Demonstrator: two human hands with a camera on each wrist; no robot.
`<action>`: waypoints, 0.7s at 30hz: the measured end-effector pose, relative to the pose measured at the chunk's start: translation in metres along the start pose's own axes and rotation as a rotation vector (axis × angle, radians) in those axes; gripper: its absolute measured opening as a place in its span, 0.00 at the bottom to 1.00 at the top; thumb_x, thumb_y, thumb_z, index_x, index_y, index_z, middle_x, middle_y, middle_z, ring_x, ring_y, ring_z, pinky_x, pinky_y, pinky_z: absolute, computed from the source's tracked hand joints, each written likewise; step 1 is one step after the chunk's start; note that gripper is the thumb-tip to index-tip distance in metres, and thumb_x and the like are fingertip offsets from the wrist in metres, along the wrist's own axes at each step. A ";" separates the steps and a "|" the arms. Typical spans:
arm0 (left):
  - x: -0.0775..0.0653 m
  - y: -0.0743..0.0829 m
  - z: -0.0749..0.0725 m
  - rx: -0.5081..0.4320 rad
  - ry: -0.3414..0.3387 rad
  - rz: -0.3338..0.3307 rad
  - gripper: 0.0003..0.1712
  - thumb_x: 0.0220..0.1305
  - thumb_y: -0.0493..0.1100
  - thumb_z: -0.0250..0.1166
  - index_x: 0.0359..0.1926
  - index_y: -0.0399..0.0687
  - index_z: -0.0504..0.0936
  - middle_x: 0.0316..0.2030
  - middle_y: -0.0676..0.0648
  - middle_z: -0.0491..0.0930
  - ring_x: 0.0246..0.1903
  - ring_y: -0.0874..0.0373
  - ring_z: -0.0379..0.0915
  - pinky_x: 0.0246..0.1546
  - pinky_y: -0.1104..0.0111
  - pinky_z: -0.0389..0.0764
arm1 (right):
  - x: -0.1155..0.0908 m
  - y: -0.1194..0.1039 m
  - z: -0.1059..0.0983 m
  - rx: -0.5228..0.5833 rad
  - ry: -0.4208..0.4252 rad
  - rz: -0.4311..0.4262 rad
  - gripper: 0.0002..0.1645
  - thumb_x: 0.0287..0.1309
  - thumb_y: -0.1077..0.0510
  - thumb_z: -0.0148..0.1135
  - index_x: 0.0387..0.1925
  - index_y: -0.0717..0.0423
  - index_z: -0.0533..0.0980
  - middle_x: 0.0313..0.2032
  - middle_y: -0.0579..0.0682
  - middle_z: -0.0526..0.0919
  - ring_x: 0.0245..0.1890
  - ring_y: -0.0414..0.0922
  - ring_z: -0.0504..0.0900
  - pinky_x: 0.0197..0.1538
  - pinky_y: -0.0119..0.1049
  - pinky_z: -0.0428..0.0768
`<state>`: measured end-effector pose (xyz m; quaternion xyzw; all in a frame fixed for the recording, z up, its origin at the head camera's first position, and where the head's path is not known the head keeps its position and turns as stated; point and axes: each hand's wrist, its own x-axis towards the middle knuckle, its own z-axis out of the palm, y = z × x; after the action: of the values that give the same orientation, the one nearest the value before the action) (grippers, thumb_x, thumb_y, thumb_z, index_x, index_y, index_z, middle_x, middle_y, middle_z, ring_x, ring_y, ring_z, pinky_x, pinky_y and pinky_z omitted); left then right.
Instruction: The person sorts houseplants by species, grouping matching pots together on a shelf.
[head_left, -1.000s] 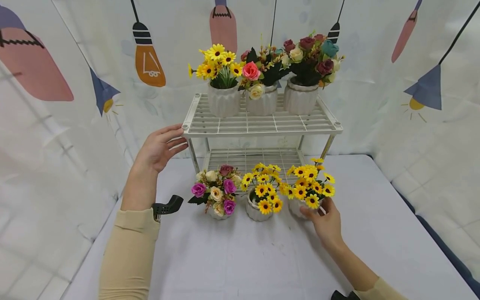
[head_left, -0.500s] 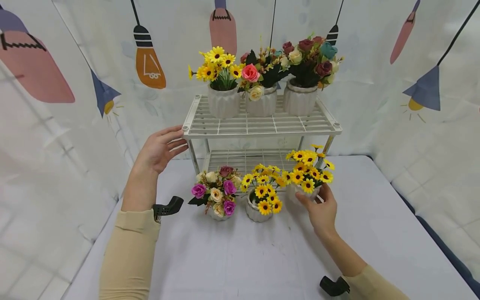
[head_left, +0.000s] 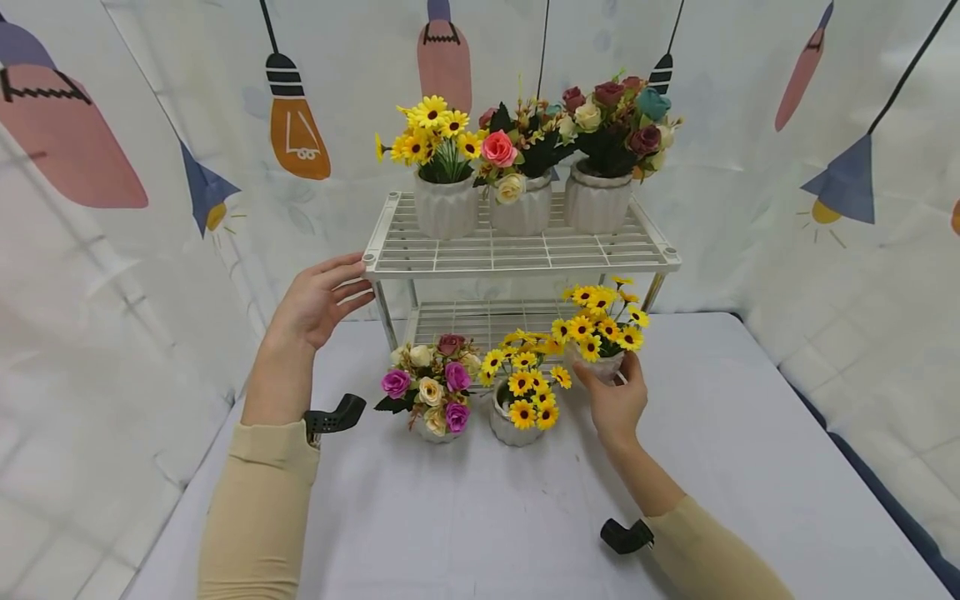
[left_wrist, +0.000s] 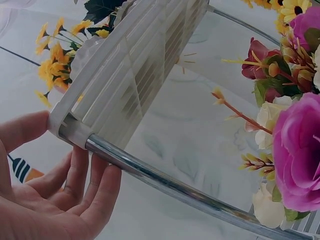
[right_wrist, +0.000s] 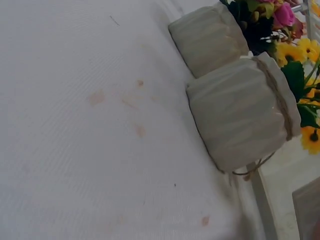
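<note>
My right hand (head_left: 617, 404) grips a pale ribbed flowerpot of yellow daisies (head_left: 603, 333), thumb at its front, raised at the right front of the white wire rack (head_left: 517, 271). In the right wrist view, only part of a pot (right_wrist: 307, 207) shows at the lower right edge. My left hand (head_left: 318, 304) touches the rack's front left corner, its fingers fairly straight; in the left wrist view the fingertips (left_wrist: 107, 182) lie against the metal leg (left_wrist: 165, 185). On the table stand another pot of yellow daisies (head_left: 517, 421) and a pot of purple and cream roses (head_left: 435, 387).
On the rack's top shelf sit a pot of yellow flowers (head_left: 446, 204), a pot with a pink rose (head_left: 522, 204) and a pot of mixed roses (head_left: 597, 200). The lower shelf (head_left: 480, 317) lies behind the front pots. A printed curtain (head_left: 330, 100) hangs behind.
My right hand has lifted the flowerpot of yellow daisies from the table and moved it up and left, towards the rack. The left hand stays at the rack's corner.
</note>
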<state>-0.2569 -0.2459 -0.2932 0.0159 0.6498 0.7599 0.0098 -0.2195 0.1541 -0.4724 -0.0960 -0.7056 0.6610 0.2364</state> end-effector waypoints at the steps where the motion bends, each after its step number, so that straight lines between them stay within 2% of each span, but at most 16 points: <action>1: 0.000 0.000 0.000 0.005 0.005 0.003 0.37 0.73 0.47 0.67 0.74 0.36 0.66 0.54 0.48 0.81 0.53 0.54 0.77 0.55 0.66 0.80 | 0.001 0.001 0.003 -0.003 0.009 0.002 0.55 0.53 0.51 0.82 0.76 0.59 0.62 0.66 0.56 0.71 0.62 0.51 0.71 0.57 0.38 0.77; 5: 0.000 0.001 0.000 0.004 0.009 0.002 0.37 0.72 0.47 0.68 0.74 0.36 0.66 0.56 0.47 0.80 0.55 0.53 0.77 0.60 0.63 0.78 | 0.006 0.004 0.013 0.007 0.040 0.027 0.61 0.52 0.49 0.83 0.79 0.61 0.57 0.70 0.58 0.67 0.65 0.52 0.69 0.60 0.39 0.78; 9: -0.001 0.002 0.000 -0.010 -0.005 -0.009 0.38 0.72 0.47 0.68 0.75 0.37 0.65 0.54 0.49 0.80 0.57 0.53 0.75 0.67 0.58 0.71 | 0.010 0.006 0.023 0.022 0.072 0.025 0.61 0.52 0.51 0.83 0.78 0.62 0.57 0.73 0.59 0.64 0.68 0.53 0.67 0.65 0.45 0.75; 13: -0.001 0.002 0.000 -0.008 -0.006 -0.013 0.39 0.73 0.47 0.67 0.76 0.37 0.63 0.52 0.51 0.80 0.55 0.54 0.75 0.68 0.57 0.69 | 0.016 0.011 0.031 0.013 0.113 0.019 0.60 0.52 0.52 0.83 0.78 0.62 0.57 0.74 0.58 0.63 0.69 0.53 0.66 0.67 0.45 0.73; 21: -0.003 0.002 0.001 0.002 -0.003 -0.013 0.39 0.73 0.47 0.67 0.76 0.36 0.62 0.52 0.51 0.80 0.55 0.54 0.75 0.69 0.57 0.68 | 0.021 0.020 0.038 -0.023 0.157 -0.005 0.58 0.50 0.55 0.84 0.76 0.62 0.61 0.68 0.60 0.69 0.66 0.53 0.68 0.68 0.46 0.70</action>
<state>-0.2542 -0.2454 -0.2915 0.0127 0.6504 0.7593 0.0157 -0.2590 0.1326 -0.4883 -0.1482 -0.6928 0.6427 0.2916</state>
